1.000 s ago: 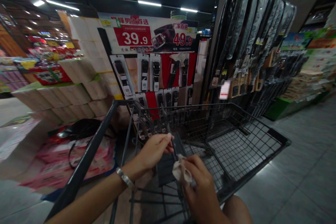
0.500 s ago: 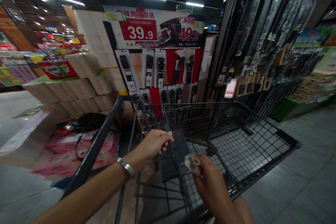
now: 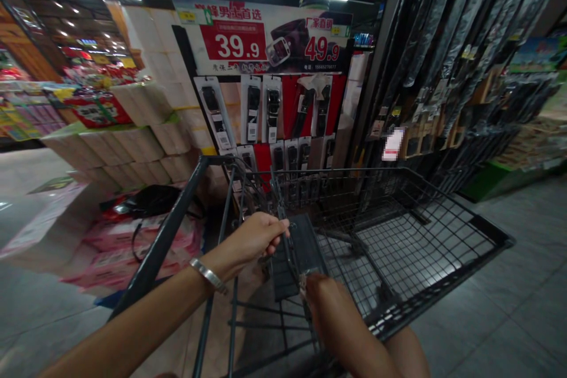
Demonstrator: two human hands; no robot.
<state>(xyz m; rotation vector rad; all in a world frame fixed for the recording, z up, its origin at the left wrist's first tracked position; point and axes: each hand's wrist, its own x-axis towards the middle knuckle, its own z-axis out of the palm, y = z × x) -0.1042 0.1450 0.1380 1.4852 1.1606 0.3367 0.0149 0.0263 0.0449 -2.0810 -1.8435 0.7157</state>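
A dark metal shopping cart point(image 3: 410, 175) stands in front of me, with a black flap point(image 3: 308, 242) at its child seat. My left hand point(image 3: 263, 236), with a silver bracelet point(image 3: 208, 275) at the wrist, is closed in a pinch on the thin wire frame beside the flap's top. My right hand point(image 3: 325, 298) is closed at the flap's lower right edge. A bit of pale, crumpled cloth or tissue point(image 3: 303, 283) shows at its fingertips; the hand's back hides the rest.
A belt display with a price sign point(image 3: 241, 41) stands behind the cart. Long black plastic-wrapped items point(image 3: 425, 41) hang at the right. Paper packs point(image 3: 133, 147) and pink packages point(image 3: 115, 260) are stacked at the left.
My right hand has moved left and slightly down, against the seat's wire and flap, with the pale cloth now mostly hidden. My left hand remains at the wire.
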